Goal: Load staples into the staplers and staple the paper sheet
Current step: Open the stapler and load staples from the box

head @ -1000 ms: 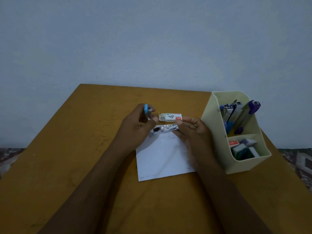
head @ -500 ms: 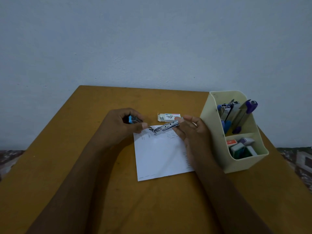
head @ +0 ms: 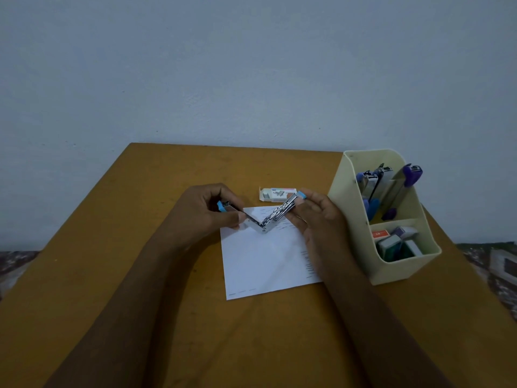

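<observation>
Grip: left hand [head: 207,217] pinches 1 arm of the open stapler [head: 279,212]; right hand [head: 316,219] pinches the other. Hinge hangs over the paper sheet [head: 265,264]. Just beyond lies the staple box [head: 277,194], long axis crosswise, nearer the right grip.

Open tabletop [head: 134,275] left of my left hand [head: 207,211] and along the near edge, so there's room to pass there. The centre is blocked: both hands hold the stapler [head: 265,221] spread in a V over the far end of the paper sheet [head: 265,267]. The left hand grips one arm and the right hand [head: 316,217] pinches the other. The staple box [head: 277,194] lies just beyond the V, close to the right fingertips. The right side is tight: a cream organizer [head: 347,219] stands near my right hand, and the spare staplers [head: 391,189] in it stick up above its rim. There's a bare strip of table behind the box, up to the wall [head: 251,79].
</observation>
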